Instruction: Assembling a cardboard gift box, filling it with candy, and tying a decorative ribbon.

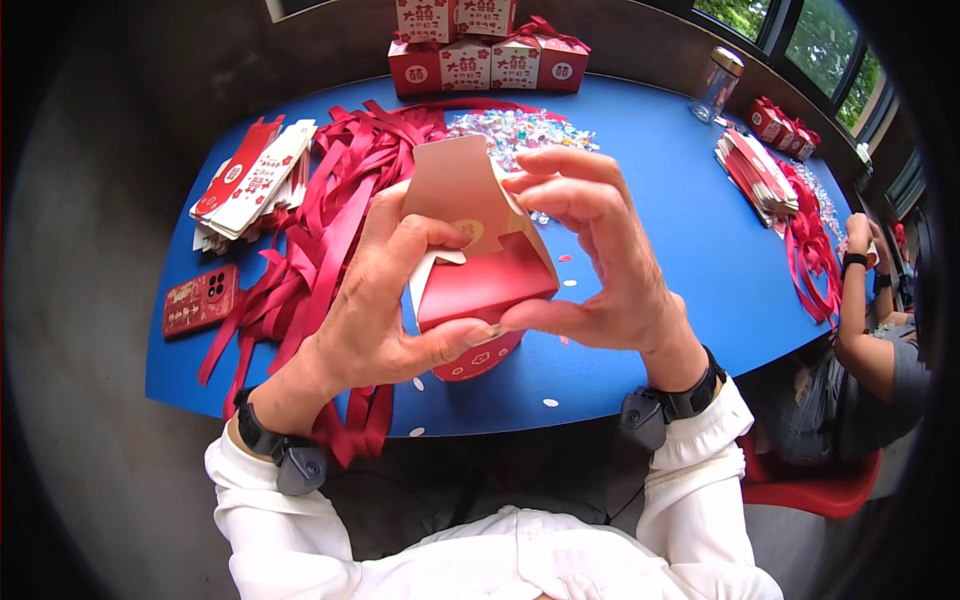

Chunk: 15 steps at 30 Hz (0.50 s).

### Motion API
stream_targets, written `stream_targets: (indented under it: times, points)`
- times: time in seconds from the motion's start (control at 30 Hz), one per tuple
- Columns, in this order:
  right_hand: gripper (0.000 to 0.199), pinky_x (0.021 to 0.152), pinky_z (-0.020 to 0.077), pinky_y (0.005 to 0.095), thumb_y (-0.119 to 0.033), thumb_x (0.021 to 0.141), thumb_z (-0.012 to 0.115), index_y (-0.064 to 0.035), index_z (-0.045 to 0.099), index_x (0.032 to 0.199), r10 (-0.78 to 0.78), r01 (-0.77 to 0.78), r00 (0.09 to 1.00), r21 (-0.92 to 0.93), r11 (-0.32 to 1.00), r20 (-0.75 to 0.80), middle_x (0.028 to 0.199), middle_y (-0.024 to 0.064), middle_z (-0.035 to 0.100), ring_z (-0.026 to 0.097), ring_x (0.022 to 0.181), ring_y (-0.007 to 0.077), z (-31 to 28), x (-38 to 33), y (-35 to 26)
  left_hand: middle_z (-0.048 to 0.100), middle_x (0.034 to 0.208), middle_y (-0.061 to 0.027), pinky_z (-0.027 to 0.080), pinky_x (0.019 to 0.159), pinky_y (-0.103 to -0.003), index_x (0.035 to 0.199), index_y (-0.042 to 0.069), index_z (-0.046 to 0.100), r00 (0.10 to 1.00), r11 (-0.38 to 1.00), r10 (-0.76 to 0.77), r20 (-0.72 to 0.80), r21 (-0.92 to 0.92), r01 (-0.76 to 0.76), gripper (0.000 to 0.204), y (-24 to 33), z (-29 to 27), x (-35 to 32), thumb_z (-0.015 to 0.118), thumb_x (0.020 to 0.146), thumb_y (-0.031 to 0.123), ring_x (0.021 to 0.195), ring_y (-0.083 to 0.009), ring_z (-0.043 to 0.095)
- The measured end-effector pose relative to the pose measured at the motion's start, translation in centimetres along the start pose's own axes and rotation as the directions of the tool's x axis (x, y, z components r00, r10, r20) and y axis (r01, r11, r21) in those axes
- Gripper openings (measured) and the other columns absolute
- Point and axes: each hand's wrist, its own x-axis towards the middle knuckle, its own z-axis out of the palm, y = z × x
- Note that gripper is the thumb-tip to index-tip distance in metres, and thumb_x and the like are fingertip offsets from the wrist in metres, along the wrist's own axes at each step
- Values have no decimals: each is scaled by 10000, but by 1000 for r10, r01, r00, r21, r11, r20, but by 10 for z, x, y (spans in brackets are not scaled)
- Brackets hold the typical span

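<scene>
red box (490, 290) | flap (450, 180) points away | long axis apparently upright

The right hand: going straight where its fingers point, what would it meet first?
The right hand would probably meet the raised flap of the red box first; depth is unclear, they may touch.

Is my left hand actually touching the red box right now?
Touching. The head view shows it plainly: the left hand has its thumb laid against the near side of the red box.

Passable tabletop (685, 200) right, ribbons (320, 235) left; box (488, 292) between
</scene>
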Motion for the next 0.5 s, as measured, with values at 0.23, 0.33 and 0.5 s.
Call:
stream_targets:
  times: [0.23, 0.33, 0.5]
  points:
    - [900, 1090, 429, 477, -348, 670, 924, -130, 499, 1432, 60, -51, 990, -69, 996, 129, 1419, 151, 482, 460, 1327, 330, -1, 3, 8, 426, 1304, -190, 492, 1002, -440, 1250, 19, 579, 999, 982, 8, -41, -191, -16, 658, -21, 0, -4, 792, 808, 457, 1239, -332, 497]
    - [881, 1101, 417, 485, -337, 666, 925, -139, 521, 1424, 30, -26, 988, -27, 999, 148, 1426, 135, 481, 453, 1336, 328, -1, 5, 10, 422, 1324, -192, 467, 1031, -457, 1265, 40, 589, 995, 992, 96, -37, -79, -99, 658, -25, -3, -5, 787, 810, 472, 1280, -348, 462]
    - [845, 1105, 401, 488, -328, 640, 935, -121, 560, 1369, 31, -41, 982, 50, 998, 189, 1404, 121, 503, 458, 1330, 332, -2, 8, 12, 423, 1355, -212, 440, 1050, -474, 1261, 55, 592, 993, 987, 78, -83, -134, -89, 666, -21, -1, -7, 756, 822, 529, 1304, -375, 435]
